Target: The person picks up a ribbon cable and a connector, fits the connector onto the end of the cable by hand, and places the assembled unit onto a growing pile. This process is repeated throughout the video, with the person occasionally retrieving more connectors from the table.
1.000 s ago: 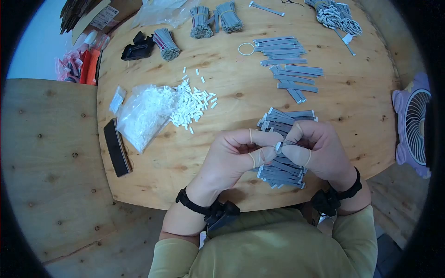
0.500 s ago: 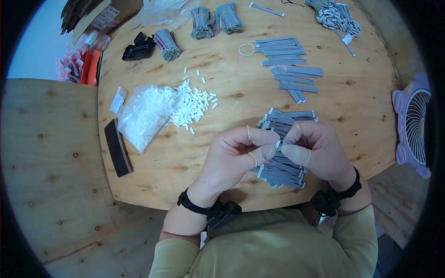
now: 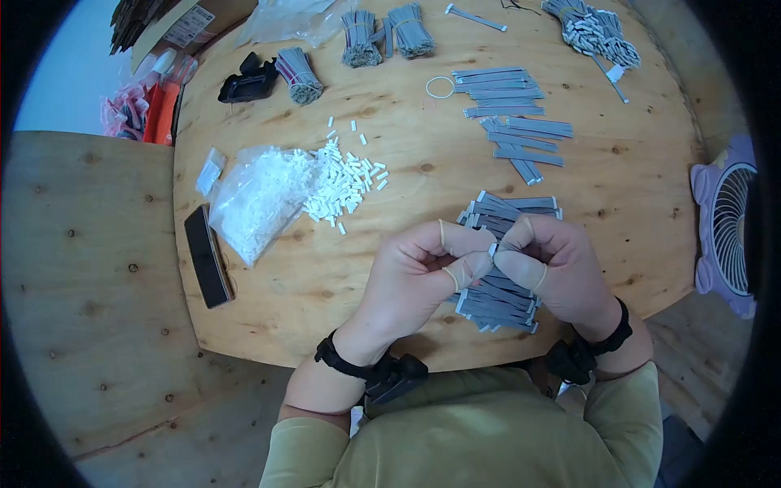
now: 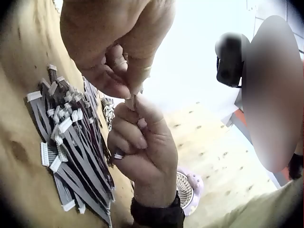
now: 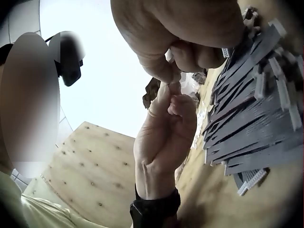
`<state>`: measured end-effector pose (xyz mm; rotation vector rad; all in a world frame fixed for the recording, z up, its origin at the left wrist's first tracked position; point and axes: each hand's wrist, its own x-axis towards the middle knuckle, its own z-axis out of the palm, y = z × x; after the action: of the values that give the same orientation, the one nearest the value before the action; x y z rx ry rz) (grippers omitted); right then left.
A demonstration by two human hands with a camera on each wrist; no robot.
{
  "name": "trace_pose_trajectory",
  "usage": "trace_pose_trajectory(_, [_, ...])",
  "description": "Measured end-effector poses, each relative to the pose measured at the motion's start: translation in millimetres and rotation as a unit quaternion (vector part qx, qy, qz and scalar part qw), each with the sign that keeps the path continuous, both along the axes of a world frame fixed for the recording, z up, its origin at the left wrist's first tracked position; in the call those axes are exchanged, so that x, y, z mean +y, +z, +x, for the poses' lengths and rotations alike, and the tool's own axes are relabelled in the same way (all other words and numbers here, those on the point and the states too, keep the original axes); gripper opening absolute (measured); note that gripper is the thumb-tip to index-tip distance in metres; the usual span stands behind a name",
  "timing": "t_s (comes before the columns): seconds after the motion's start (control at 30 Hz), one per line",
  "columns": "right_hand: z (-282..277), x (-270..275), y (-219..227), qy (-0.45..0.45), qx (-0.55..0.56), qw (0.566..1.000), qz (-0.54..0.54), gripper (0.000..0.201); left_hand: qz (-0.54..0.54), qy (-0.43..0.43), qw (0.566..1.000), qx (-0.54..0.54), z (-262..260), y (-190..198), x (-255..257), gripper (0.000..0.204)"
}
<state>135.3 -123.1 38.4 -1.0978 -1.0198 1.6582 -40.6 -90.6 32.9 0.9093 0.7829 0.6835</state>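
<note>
My left hand and right hand meet fingertip to fingertip in the head view, with finger cots on thumbs and index fingers. Between the tips sits a small white connector, pinched by the left thumb and index finger. A grey flat ribbon cable is pinched in the right hand, mostly hidden by its fingers; a white end plug pokes out below the curled fingers in the left wrist view. Beneath both hands lies a pile of grey ribbon cables with white plugs.
Left of the hands, a clear bag spills white connectors beside a phone. Loose ribbon cables lie farther back. Rubber-banded cable bundles stand along the far side. A purple fan is at the right edge.
The head view has shifted slightly, moving the table's contents a little to the right. Both hands keep the same fingertip pinch over the pile.
</note>
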Motion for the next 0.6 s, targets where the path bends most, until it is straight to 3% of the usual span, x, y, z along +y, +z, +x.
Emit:
trace_pose_trajectory(0.43, [0.3,-0.8,0.3,0.017,-0.038,0.999,0.006,0.005,0.018,0.018,0.999,-0.022,1.0,1.6,-1.1,0.017])
trace_pose_trajectory(0.6, [1.4,0.7,1.0,0.023,0.021,0.999,-0.019,0.011,0.017,0.001,1.000,-0.026,-3.2,2.5,1.0,0.016])
